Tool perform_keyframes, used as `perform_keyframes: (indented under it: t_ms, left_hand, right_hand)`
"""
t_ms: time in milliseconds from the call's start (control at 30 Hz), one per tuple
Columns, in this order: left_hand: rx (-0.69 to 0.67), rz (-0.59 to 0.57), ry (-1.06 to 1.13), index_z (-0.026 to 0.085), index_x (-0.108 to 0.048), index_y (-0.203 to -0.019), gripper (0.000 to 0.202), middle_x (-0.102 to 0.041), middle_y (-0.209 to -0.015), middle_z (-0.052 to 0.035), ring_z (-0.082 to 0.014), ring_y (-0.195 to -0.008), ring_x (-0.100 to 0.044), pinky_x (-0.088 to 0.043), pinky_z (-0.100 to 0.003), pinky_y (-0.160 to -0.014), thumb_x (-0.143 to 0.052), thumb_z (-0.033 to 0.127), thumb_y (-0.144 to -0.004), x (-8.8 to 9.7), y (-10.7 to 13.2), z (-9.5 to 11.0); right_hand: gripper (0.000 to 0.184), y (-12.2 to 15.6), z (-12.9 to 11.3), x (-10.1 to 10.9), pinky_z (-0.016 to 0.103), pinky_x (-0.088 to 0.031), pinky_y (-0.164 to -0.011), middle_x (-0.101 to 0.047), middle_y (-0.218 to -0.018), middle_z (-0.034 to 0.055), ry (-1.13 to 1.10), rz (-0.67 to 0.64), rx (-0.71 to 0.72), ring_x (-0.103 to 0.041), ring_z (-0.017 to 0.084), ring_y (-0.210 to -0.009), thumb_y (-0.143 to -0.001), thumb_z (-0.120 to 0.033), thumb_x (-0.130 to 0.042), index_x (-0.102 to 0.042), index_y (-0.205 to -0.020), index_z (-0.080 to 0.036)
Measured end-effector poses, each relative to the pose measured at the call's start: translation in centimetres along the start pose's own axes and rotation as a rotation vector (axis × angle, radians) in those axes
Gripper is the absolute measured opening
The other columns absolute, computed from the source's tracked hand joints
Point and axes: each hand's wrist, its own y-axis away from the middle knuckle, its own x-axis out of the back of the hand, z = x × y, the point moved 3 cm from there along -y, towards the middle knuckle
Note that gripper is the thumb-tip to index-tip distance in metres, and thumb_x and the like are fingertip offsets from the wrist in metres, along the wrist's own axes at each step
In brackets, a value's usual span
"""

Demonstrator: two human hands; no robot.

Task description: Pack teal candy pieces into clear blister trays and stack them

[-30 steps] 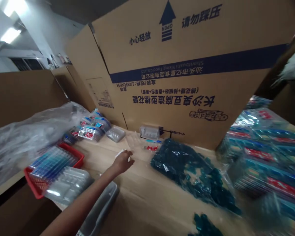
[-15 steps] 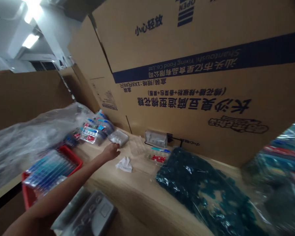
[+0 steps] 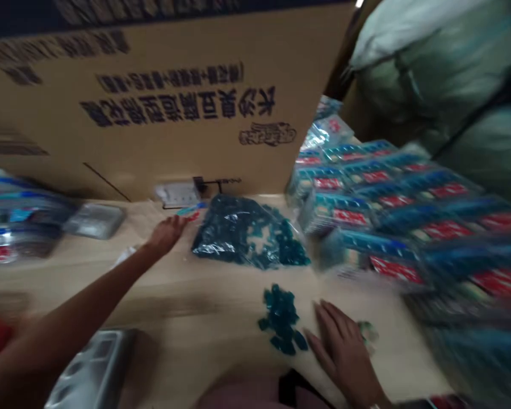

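Note:
My left hand (image 3: 169,233) reaches to the back of the table, its fingertips at a small clear pack (image 3: 191,213) with a blue stick and a red label. Its fingers are blurred, so their grip on the pack does not show. My right hand (image 3: 343,352) lies low over the table, fingers stretched out, with nothing in it. Just left of its fingertips is a loose heap of dark teal pieces (image 3: 281,318). Behind the heap lies a clear bag (image 3: 230,227) of the same teal pieces.
A tall printed cardboard box (image 3: 174,147) walls off the back. Stacked blue-and-red packs (image 3: 366,199) fill the right side. Clear trays (image 3: 96,220) and more packs (image 3: 21,210) stand at left; a grey moulded tray (image 3: 91,369) is at front left. A small round item (image 3: 368,332) lies beside my right hand.
The view has turned right and down. My left hand has gone from beside the clear tray to the small red-labelled pack. My right hand and the teal heap have come into view.

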Motion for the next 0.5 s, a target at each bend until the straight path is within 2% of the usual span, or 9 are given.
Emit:
perform_keyframes:
  t_ms: [100, 200, 267, 333, 400, 467, 500]
  left_hand:
    - [0.016, 0.076, -0.075, 0.008, -0.046, -0.115, 0.03, -0.05, -0.095, -0.0096, -0.0214, -0.092, -0.051, -0.044, -0.037, -0.083, -0.029, 0.008, -0.089, 2.3, 2.1, 0.7]
    - [0.042, 0.16, -0.125, 0.01, -0.044, -0.121, 0.036, -0.046, -0.093, -0.0074, -0.0215, -0.088, -0.051, -0.046, -0.036, -0.078, -0.028, 0.01, -0.089, 4.4, 6.4, 2.4]
    - [0.029, 0.179, -0.127, 0.012, -0.045, -0.123, 0.041, -0.048, -0.092, -0.0083, -0.0232, -0.085, -0.051, -0.047, -0.036, -0.076, -0.027, 0.009, -0.087, 4.6, 9.7, 4.4]
    - [-0.011, 0.121, -0.079, 0.013, -0.048, -0.124, 0.047, -0.052, -0.093, -0.0107, -0.0254, -0.082, -0.053, -0.047, -0.038, -0.074, -0.027, 0.007, -0.083, 3.4, 12.9, 7.1]
    - [-0.035, 0.014, -0.003, 0.017, -0.052, -0.121, 0.053, -0.057, -0.1, -0.0114, -0.0261, -0.087, -0.056, -0.048, -0.039, -0.076, -0.026, 0.001, -0.078, 1.3, 15.8, 10.3]
    - [-0.075, -0.134, 0.05, 0.02, -0.055, -0.119, 0.055, -0.058, -0.112, -0.0112, -0.0257, -0.1, -0.056, -0.048, -0.036, -0.084, -0.034, -0.003, -0.072, -0.8, 18.0, 13.6]
    - [-0.061, -0.169, 0.062, 0.021, -0.055, -0.118, 0.057, -0.059, -0.115, -0.0107, -0.0254, -0.102, -0.056, -0.047, -0.037, -0.085, -0.036, -0.004, -0.071, -1.7, 18.8, 14.9]
  right_hand:
    - [0.053, -0.6, -0.3, 0.8, 0.045, -0.04, -0.092, -0.052, -0.124, 0.0155, 0.014, -0.034, -0.009, -0.047, 0.029, -0.115, -0.087, -0.046, -0.045, -0.043, -0.13, -0.015]
    - [0.047, -0.8, -0.8, 1.3, 0.045, -0.039, -0.092, -0.052, -0.124, 0.017, 0.02, -0.047, -0.019, -0.047, 0.029, -0.114, -0.088, -0.042, -0.046, -0.047, -0.125, -0.012]
    - [0.044, -0.8, -0.9, 1.4, 0.045, -0.038, -0.092, -0.052, -0.124, 0.0172, 0.022, -0.057, -0.027, -0.046, 0.029, -0.114, -0.089, -0.04, -0.046, -0.049, -0.123, -0.012]
    - [0.043, -0.8, -0.8, 1.4, 0.045, -0.038, -0.093, -0.052, -0.125, 0.0171, 0.019, -0.059, -0.03, -0.046, 0.029, -0.114, -0.089, -0.038, -0.046, -0.05, -0.122, -0.012]
    - [0.042, -0.6, -0.7, 1.3, 0.045, -0.038, -0.093, -0.052, -0.124, 0.0167, 0.016, -0.043, -0.026, -0.046, 0.029, -0.114, -0.089, -0.038, -0.045, -0.05, -0.122, -0.012]
    - [0.042, -0.3, -0.6, 1.3, 0.044, -0.039, -0.092, -0.054, -0.122, 0.0158, 0.021, -0.008, -0.017, -0.048, 0.029, -0.113, -0.089, -0.04, -0.043, -0.051, -0.121, -0.014]
    - [0.042, -0.2, -0.5, 1.2, 0.044, -0.039, -0.091, -0.055, -0.12, 0.0152, 0.026, 0.014, -0.009, -0.049, 0.029, -0.112, -0.09, -0.042, -0.042, -0.052, -0.12, -0.015]
